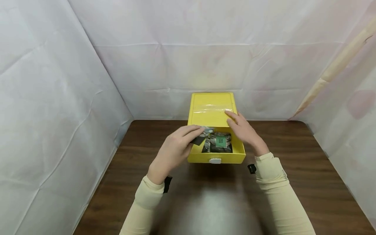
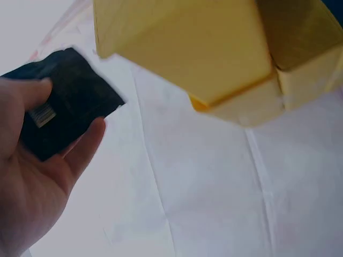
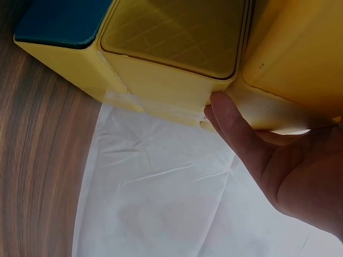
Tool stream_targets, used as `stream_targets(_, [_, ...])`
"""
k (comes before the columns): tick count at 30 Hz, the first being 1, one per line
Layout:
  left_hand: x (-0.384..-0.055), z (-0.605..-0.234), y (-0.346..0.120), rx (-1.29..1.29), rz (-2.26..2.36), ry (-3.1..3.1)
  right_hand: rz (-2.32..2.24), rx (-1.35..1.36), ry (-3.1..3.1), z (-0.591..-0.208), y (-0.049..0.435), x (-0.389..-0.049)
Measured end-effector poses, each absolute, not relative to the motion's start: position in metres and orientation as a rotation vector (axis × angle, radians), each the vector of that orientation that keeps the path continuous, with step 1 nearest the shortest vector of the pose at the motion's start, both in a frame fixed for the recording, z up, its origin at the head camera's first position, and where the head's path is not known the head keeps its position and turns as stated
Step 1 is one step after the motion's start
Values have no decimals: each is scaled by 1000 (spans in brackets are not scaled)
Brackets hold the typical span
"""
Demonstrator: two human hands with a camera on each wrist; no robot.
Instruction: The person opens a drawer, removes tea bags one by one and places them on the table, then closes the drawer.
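Observation:
My left hand (image 1: 174,147) pinches a small dark sachet (image 2: 69,101) between thumb and fingers, over the left side of a pulled-out drawer (image 1: 216,159). A pale barcode patch shows on the sachet in the left wrist view. Inside the drawer lies a dark, patterned packet (image 1: 217,146) with a green label. The drawer belongs to a yellow box (image 1: 212,116) with clear tape across its top. My right hand (image 1: 245,131) rests at the box's right edge. Its fingers are fairly straight, with a fingertip touching the yellow plastic in the right wrist view (image 3: 228,104).
A white tab handle (image 1: 215,161) sits on the drawer front. The box stands at the back of a dark wooden table (image 1: 296,156), close to a white fabric backdrop (image 1: 164,71). More of this fabric hangs on both sides.

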State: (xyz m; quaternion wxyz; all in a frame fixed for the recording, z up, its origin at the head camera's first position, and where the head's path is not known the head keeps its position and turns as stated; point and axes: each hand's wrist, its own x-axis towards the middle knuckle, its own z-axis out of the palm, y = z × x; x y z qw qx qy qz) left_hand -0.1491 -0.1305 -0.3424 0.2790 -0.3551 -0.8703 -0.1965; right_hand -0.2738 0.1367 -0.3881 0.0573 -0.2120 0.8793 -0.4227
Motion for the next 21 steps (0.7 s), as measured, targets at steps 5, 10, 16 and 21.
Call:
stream_targets(5, [-149,-349,-146,-818,-532,-2216,-1270,-636,2681,-383,140,-278])
stream_targets(10, [-160,-370,-169,-666,-523,-2241,-1285,-654,2681,-380,141,-279])
stream_targets(16, [-168,-411,-187,-541,-447,-2447,-1259,-619,2679,-383,145,-272])
stream_targets(21, [-184,-447,-191,-481,-392,-2634,-1290,-618,2682,-382,150,-270])
